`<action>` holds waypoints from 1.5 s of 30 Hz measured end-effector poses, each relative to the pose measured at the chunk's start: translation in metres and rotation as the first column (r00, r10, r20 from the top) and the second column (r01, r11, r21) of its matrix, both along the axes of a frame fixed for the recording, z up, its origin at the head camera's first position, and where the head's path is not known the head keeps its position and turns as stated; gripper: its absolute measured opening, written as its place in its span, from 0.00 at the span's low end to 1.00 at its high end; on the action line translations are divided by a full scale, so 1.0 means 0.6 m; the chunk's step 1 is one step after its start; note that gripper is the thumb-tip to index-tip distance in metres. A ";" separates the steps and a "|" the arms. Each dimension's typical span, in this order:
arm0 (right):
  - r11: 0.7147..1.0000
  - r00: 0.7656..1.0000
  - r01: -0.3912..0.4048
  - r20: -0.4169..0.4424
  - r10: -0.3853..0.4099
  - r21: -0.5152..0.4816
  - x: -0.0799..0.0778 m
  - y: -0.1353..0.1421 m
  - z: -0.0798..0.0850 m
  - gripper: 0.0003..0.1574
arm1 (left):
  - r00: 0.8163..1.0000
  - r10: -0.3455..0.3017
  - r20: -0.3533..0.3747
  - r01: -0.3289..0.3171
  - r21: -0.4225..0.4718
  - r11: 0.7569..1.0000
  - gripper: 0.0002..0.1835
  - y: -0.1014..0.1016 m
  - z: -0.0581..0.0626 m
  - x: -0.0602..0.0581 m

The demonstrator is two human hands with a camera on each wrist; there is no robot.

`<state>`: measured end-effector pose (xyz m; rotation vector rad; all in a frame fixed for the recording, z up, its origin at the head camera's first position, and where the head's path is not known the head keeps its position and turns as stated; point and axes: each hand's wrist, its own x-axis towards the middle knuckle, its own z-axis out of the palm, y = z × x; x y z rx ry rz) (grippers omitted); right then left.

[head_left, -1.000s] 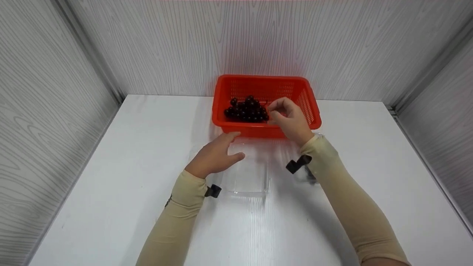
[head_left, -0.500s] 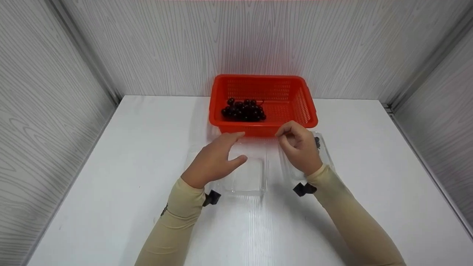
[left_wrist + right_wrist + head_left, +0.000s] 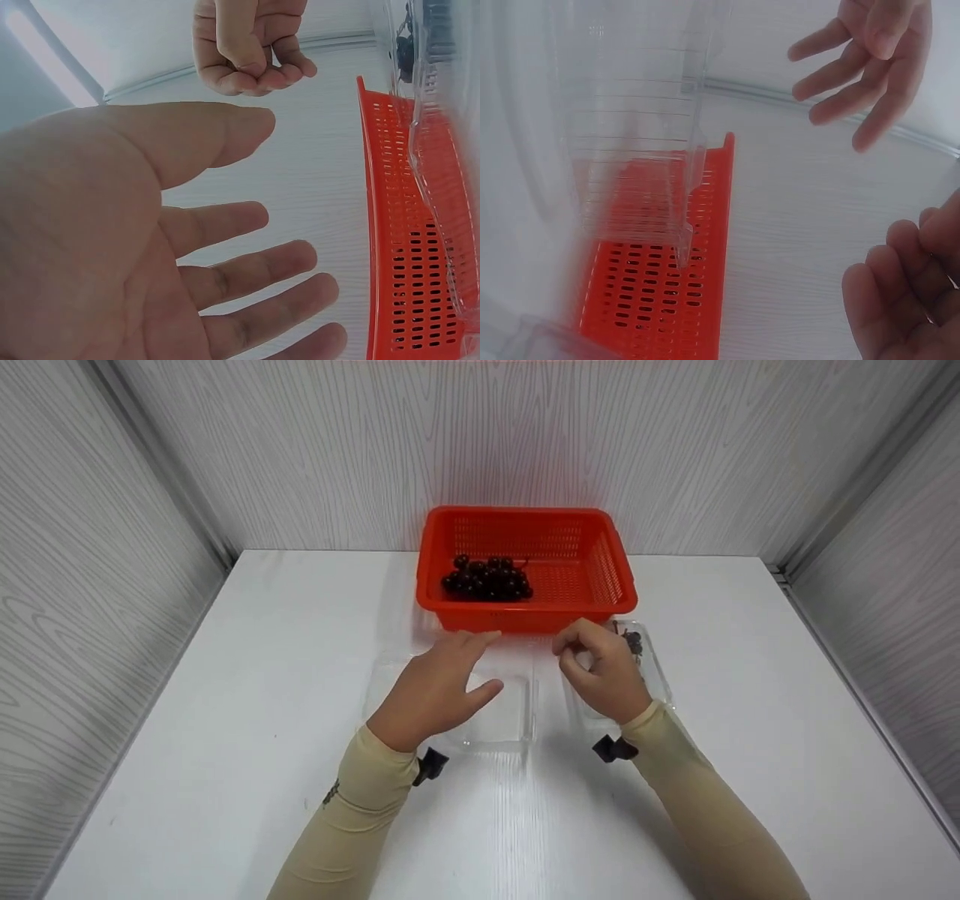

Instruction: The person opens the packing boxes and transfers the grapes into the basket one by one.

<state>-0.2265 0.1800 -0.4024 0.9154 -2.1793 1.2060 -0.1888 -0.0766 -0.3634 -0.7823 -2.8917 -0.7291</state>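
Note:
My left hand (image 3: 431, 690) hangs over a clear plastic box (image 3: 495, 746), its thumb and fingers spread apart with nothing between them. To its right, my right hand (image 3: 604, 671) hovers over a second clear box (image 3: 658, 679), covering part of it. The right fingers curl loosely towards the thumb, and no object shows in them. Dark, small items (image 3: 634, 642) lie at the far end of that box. Behind both hands stands a red plastic basket (image 3: 495, 621), with a bunch of dark grapes (image 3: 487, 583) in its left half.
The boxes and basket stand on a white table (image 3: 315, 622). A pale wood-grain wall (image 3: 337, 450) rises close behind the basket, and side walls flank the table. In the right wrist view, a clear box (image 3: 630, 112) partly overlaps the basket's slotted side (image 3: 652, 292).
My right hand has drawn back from over the basket to above the right-hand box. The left hand stays nearly in place. The grapes remain in the basket.

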 end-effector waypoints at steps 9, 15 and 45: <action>0.971 0.999 -0.019 0.051 0.007 0.237 0.009 0.006 0.007 0.11 | 0.998 -0.056 -0.012 0.056 0.003 0.998 0.31 0.012 -0.002 0.006; 0.892 0.985 -0.043 0.171 -0.038 0.450 0.016 0.008 0.012 0.07 | 0.997 -0.063 0.053 0.066 -0.069 0.995 0.27 0.021 -0.005 0.011; 0.821 0.971 -0.089 0.234 -0.056 0.564 0.017 0.024 0.023 0.04 | 0.963 -0.207 0.170 0.239 -0.196 0.951 0.30 0.060 -0.045 0.017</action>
